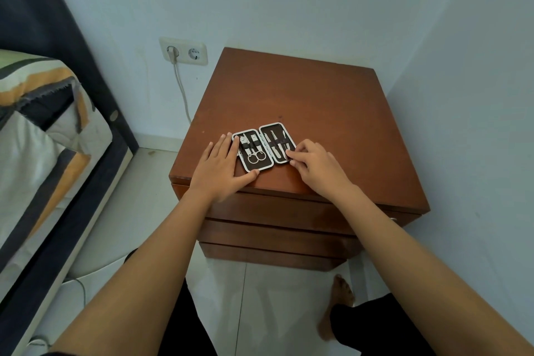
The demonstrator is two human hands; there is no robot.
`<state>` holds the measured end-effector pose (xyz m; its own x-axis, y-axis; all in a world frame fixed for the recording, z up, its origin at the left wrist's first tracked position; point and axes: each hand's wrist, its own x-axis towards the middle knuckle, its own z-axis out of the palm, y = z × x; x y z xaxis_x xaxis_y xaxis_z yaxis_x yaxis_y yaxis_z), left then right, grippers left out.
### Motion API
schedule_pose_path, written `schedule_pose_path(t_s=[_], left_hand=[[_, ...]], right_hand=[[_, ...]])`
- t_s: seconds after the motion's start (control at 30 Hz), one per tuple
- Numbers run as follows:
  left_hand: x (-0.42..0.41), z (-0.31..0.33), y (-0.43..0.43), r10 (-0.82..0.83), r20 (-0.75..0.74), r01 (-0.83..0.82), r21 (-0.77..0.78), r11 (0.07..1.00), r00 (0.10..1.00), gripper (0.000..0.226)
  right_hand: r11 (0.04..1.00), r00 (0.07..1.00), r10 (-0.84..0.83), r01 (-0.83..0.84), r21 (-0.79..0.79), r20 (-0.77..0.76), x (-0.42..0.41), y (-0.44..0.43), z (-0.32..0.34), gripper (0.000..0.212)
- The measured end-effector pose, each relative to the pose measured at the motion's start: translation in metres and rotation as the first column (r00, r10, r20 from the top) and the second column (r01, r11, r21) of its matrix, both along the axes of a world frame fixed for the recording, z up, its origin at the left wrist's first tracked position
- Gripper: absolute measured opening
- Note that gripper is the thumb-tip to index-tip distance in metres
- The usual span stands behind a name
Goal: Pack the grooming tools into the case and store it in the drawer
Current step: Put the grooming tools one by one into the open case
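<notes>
A small black grooming case with a white rim lies opened flat near the front edge of a brown wooden nightstand. Its left half holds scissors and a clipper under elastic straps; the right half holds several slim metal tools. My left hand lies flat with fingers spread against the case's left edge, the thumb at its front corner. My right hand has its fingertips curled onto the right half's outer edge. The drawer fronts below are all closed.
White walls close in behind and on the right of the nightstand. A bed with a striped cover stands at the left. A wall socket holds a plug with a white cable hanging down. My bare foot rests on the tiled floor.
</notes>
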<state>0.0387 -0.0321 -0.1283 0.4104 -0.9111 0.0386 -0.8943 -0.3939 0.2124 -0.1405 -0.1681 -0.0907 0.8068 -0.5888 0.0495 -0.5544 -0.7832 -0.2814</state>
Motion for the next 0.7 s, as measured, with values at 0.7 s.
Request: schedule_pose_path(t_s=[0.7], left_hand=[[0.0012, -0.0024, -0.0008, 0.003, -0.014, -0.003, -0.021, 1.0, 1.0, 0.098]], right_hand=[[0.999, 0.998, -0.014, 0.012, -0.048, -0.053, 0.0098, -0.0004, -0.0059, 0.04]])
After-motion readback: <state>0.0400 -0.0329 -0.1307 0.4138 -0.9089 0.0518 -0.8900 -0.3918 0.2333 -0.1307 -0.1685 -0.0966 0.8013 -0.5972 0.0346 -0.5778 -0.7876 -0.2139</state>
